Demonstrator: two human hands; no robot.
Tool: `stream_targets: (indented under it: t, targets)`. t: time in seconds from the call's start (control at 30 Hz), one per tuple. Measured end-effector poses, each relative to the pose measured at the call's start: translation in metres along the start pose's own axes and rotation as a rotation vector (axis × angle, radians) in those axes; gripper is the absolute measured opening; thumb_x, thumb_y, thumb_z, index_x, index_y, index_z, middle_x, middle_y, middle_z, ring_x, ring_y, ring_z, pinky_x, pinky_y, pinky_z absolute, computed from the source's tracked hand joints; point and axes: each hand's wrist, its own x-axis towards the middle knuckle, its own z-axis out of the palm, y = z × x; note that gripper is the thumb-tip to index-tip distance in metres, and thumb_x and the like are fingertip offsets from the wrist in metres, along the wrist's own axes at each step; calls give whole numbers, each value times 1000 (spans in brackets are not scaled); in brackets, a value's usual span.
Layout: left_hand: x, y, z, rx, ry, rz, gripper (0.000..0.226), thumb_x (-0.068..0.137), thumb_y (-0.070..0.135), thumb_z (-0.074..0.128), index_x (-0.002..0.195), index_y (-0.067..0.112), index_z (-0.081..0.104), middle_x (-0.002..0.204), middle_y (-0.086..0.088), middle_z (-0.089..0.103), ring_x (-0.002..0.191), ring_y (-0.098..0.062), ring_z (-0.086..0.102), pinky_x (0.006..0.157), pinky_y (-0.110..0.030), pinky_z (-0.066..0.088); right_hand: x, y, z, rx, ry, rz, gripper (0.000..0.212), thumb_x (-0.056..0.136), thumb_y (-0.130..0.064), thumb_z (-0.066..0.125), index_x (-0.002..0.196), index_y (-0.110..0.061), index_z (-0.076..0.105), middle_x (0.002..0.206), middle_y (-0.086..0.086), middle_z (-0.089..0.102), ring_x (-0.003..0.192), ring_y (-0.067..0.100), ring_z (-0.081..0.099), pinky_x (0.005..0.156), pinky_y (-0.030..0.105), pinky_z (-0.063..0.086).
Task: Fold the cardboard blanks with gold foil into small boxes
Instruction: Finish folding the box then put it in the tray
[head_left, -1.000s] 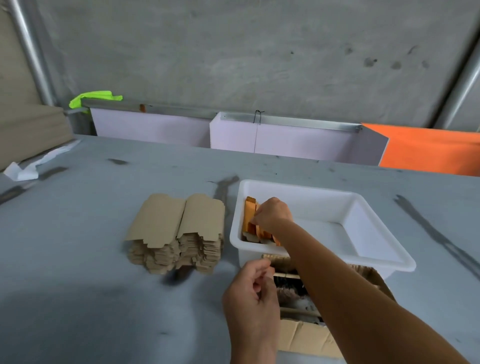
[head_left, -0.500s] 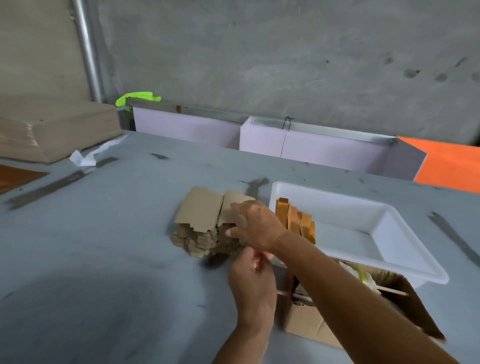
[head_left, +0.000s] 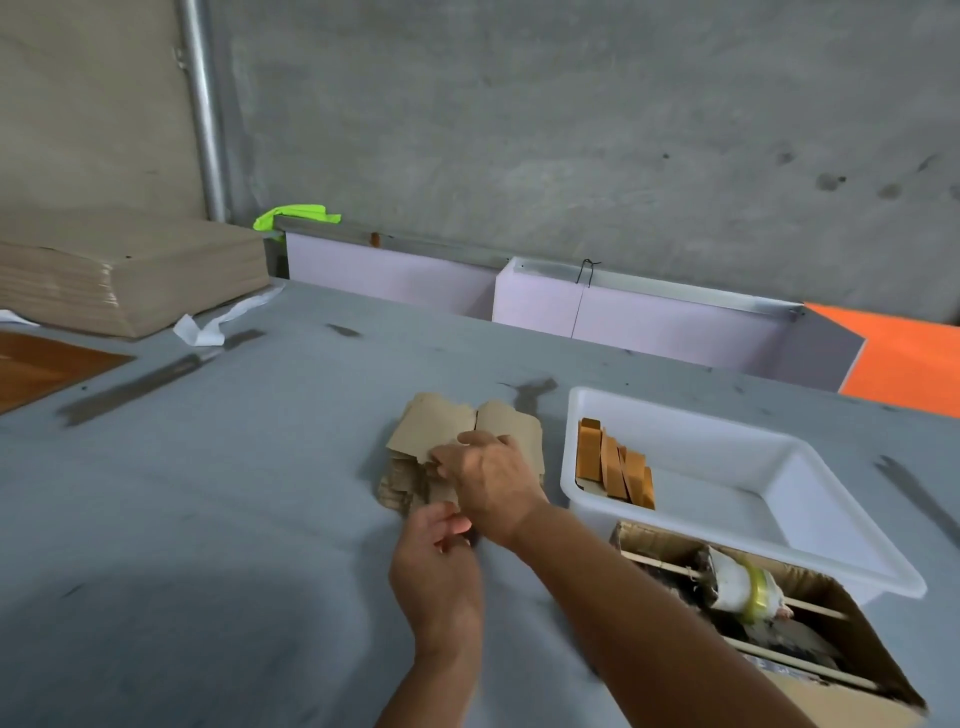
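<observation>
So there's a stack of flat brown cardboard blanks (head_left: 457, 441) sitting mid-table on the grey worn tabletop (head_left: 208, 493), just left of a white plastic tray (head_left: 779, 499). The right hand (head_left: 491, 480) is on top of the stack's near side, fingers curled down onto the top blanks, looks like it's gripping a few at the edge. The left hand (head_left: 436, 566) is right below it at the stack's near edge, fingers reaching up toward the blanks, but I can't tell if it's actually pinching one. Inside the tray, at its left end, a row of orange-gold folded small boxes (head_left: 615, 467) stands leaning. An open brown cardboard carton (head_left: 779, 649) of odds and ends sits near-right, touching the tray. Far left there's a big pile of tan cardboard sheets (head_left: 130, 270).
</observation>
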Motion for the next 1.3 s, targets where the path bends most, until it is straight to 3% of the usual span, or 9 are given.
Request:
stream_targets:
  t: [0.27, 0.4, 0.53, 0.67, 0.8, 0.93, 1.03, 1.2, 1.3]
  targets:
    - [4, 2, -3, -16, -34, 6, 40, 82, -12, 52, 77, 27, 60, 77, 4, 69, 82, -23, 65, 87, -44, 52, -1, 1, 2, 584, 333, 347, 11, 85, -7, 65, 90, -8, 74, 89, 8, 73, 85, 22, 65, 78, 28, 50]
    - [6, 1, -2, -10, -36, 40, 35, 82, -10, 53, 83, 24, 63, 78, 4, 69, 82, -24, 65, 88, -47, 52, -7, 1, 2, 563, 249, 334, 8, 84, -12, 68, 89, -9, 74, 90, 8, 73, 86, 23, 65, 81, 31, 51]
    - [11, 6, 0, -6, -47, 118, 41, 84, -5, 58, 114, 23, 63, 85, 8, 69, 89, -17, 66, 89, -43, 52, -11, 1, -2, 488, 204, 252, 18, 93, -16, 57, 89, -9, 73, 78, 9, 68, 73, 24, 58, 76, 35, 50]
    - [17, 6, 3, -16, -92, 107, 46, 85, 0, 61, 125, 23, 57, 90, 1, 71, 92, -22, 66, 91, -44, 51, -10, 2, -12, 647, 443, 359, 13, 88, -13, 64, 82, -8, 74, 66, 0, 60, 62, 12, 48, 61, 21, 38]
    - [20, 6, 5, 4, -128, 112, 50, 86, 0, 60, 131, 21, 53, 88, 3, 69, 93, -27, 66, 93, -45, 50, -7, 7, -21, 968, 604, 560, 8, 86, -12, 67, 82, -11, 74, 71, -9, 65, 73, 10, 62, 69, 15, 47]
    - [18, 6, 5, 34, -130, 127, 44, 88, 4, 59, 129, 20, 54, 91, 3, 69, 95, -26, 65, 93, -45, 50, -14, 17, -33, 1152, 762, 666, 12, 90, -12, 62, 81, -13, 70, 77, -2, 67, 77, 13, 61, 80, 27, 51]
    - [11, 10, 6, 9, -113, 167, 34, 90, 13, 59, 124, 19, 57, 96, -6, 70, 91, -26, 65, 91, -45, 50, -31, 25, -50, 1296, 833, 663, 26, 92, -10, 58, 68, -17, 61, 63, -9, 61, 63, 3, 54, 68, 15, 46]
    - [-15, 32, 9, -231, -175, 80, 20, 87, 43, 60, 89, 24, 65, 81, 5, 70, 61, -7, 64, 58, -30, 52, -84, 31, -66, 1522, 662, 717, 29, 93, -11, 57, 64, -12, 53, 64, 3, 52, 64, 12, 52, 65, 23, 45]
    - [-26, 37, 11, -303, -256, -28, 17, 83, 38, 67, 81, 21, 64, 65, 8, 68, 56, -8, 62, 47, -19, 48, -122, 33, -63, 1570, 568, 748, 24, 93, -12, 56, 70, -11, 56, 76, 9, 59, 76, 19, 58, 71, 27, 48]
